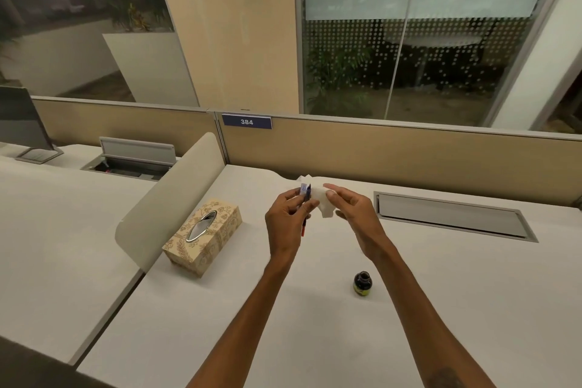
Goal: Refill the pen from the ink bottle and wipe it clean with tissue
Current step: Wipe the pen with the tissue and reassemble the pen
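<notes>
Nearest the viewer, one small dark glass ink bottle [362,283] with a yellow-green label is standing upright and uncapped on the pale grey-white desk [220,309], well apart from both hands, probably left there so it is clear of the wiping; no cap is showing. Two bare forearms are reaching forward over the desk. The left hand [288,217] is gripping one slim pen [305,208], dark at the top and red lower down, held roughly upright with its dark upper end raised toward the other hand. The right hand [349,209] is pinching one crumpled white tissue [319,198] just beside that upper end, apparently touching it, which suggests the wiping step is under way. A bluish mark is showing on the tissue near the pen, possibly ink. To the left, one rectangular beige tissue box [204,238] with a brown floral print and an oval metal-rimmed slot is lying near the hands, within easy reach for another sheet. Farther back, a tan partition is carrying one blue number plate [247,121].
</notes>
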Tool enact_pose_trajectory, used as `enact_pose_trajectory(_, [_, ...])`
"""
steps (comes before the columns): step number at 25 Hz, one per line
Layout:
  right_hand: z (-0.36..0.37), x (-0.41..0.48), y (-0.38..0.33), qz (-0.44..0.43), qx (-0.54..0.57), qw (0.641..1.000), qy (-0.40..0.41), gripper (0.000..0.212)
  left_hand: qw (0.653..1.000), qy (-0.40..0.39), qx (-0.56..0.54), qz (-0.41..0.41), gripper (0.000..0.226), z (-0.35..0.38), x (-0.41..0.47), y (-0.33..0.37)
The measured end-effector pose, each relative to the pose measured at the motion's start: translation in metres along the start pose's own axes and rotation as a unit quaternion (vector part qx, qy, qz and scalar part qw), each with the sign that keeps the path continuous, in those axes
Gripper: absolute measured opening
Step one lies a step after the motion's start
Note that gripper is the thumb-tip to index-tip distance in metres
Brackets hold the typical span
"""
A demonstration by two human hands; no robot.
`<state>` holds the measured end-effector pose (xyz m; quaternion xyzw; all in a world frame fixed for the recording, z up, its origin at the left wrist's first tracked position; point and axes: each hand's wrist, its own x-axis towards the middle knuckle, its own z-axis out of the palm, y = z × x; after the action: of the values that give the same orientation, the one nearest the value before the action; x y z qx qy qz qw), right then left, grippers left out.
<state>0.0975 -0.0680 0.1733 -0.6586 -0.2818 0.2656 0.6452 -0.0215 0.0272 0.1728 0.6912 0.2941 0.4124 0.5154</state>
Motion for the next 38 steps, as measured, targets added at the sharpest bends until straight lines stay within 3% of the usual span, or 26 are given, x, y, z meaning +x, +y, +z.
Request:
enact_pose_trajectory(4, [-0.004,-0.003,0.0,-0.008,0.056,0.998,0.041,0.035,0.999,-0.007,0.035,0.022,0.039,0.006,-0.003,0.001])
enact_pose_trajectory(7, [-0.008,-0.006,-0.001,-0.044,0.025,0.993,0.108,0.037,0.997,0.006,0.059,0.04,0.04,0.008,-0.003,0.0])
enact_pose_trajectory(12, [-0.014,-0.011,-0.013,-0.032,0.046,0.998,0.041,0.035,0.99,0.0,0.108,0.094,0.037,0.01,-0.002,0.002])
enact_pose_trajectory(18, [-0.027,-0.011,-0.017,-0.011,0.089,0.996,-0.021,0.027,0.992,-0.046,0.067,0.095,0.036,0.01,0.008,0.003])
enact_pose_trajectory(22, [-0.023,-0.011,-0.013,0.024,0.145,0.985,0.093,0.012,0.992,-0.023,0.065,0.107,0.038,0.015,0.007,0.009])
enact_pose_trajectory(27, [-0.019,-0.009,-0.01,-0.001,-0.022,0.978,0.206,0.01,0.982,-0.015,0.118,0.15,0.038,0.023,0.002,0.008])
enact_pose_trajectory(31, [-0.019,-0.009,-0.015,-0.031,-0.003,0.988,0.151,0.021,0.981,-0.036,0.129,0.142,0.037,0.026,0.001,0.006])
enact_pose_trajectory(38, [-0.04,-0.016,-0.018,0.033,0.234,0.972,0.0,0.027,0.986,-0.061,0.088,0.132,0.033,0.024,0.006,0.013])
